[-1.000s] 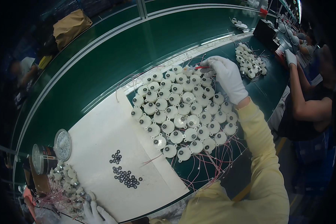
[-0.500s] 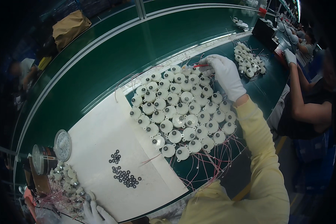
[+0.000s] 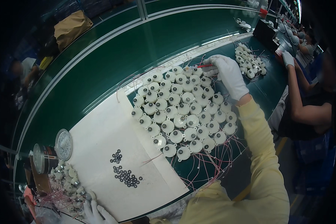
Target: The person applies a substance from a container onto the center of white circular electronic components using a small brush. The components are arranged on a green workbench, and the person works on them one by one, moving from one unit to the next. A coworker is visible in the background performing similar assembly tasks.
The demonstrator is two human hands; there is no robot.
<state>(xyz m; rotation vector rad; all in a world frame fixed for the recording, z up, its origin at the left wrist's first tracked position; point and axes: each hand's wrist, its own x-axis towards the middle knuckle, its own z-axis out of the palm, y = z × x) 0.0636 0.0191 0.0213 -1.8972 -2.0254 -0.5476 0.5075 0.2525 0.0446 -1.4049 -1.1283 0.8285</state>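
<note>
One slim red stick (image 3: 204, 66), pinched by the right hand (image 3: 229, 75), seems light, stiff, best gripped along its shaft; what the left hand (image 3: 96, 214) holds I cannot tell.

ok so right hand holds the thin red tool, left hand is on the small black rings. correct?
Left hand part is wrong: in the head view, the left hand is at the jumbled pile of white parts, apart from the small black rings on the white sheet. The right hand does hold the thin red tool.
</note>
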